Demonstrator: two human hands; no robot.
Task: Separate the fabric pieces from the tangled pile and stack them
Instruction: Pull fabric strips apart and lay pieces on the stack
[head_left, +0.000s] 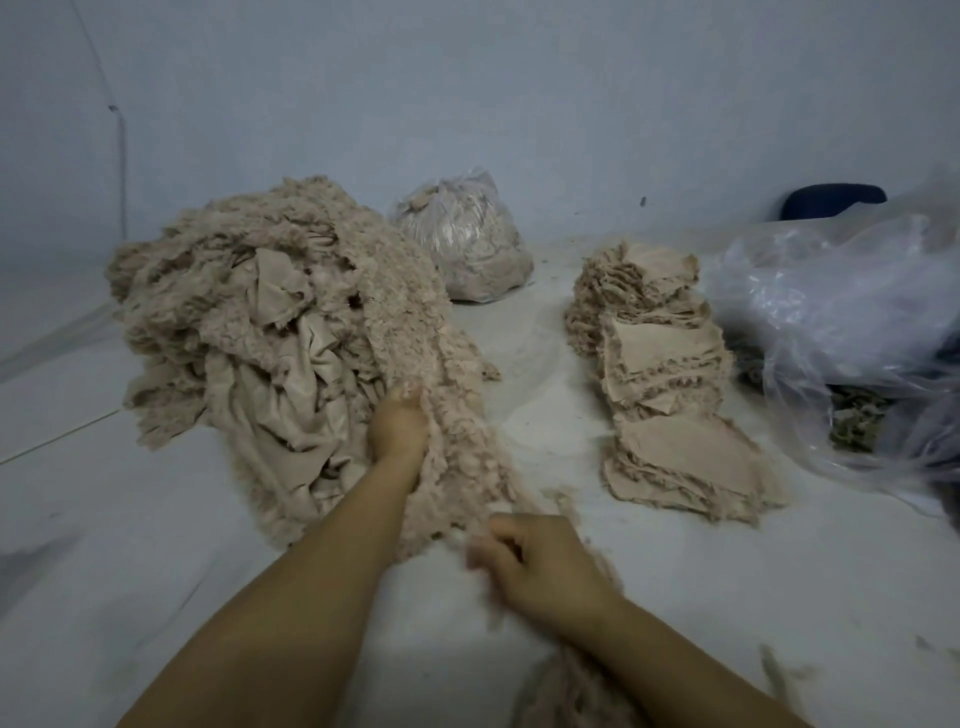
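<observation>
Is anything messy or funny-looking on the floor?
Yes. The stack leans, its pieces slid sideways instead of sitting straight. Fluff bits lie scattered on the floor beside the pile.

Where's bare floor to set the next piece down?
Bare floor between tangled pile and stack; more at near left beside the left hand. Crowded at right: stack against plastic bags.

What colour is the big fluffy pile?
The tangled pile is pale pinkish beige, seen in the head view.
</observation>
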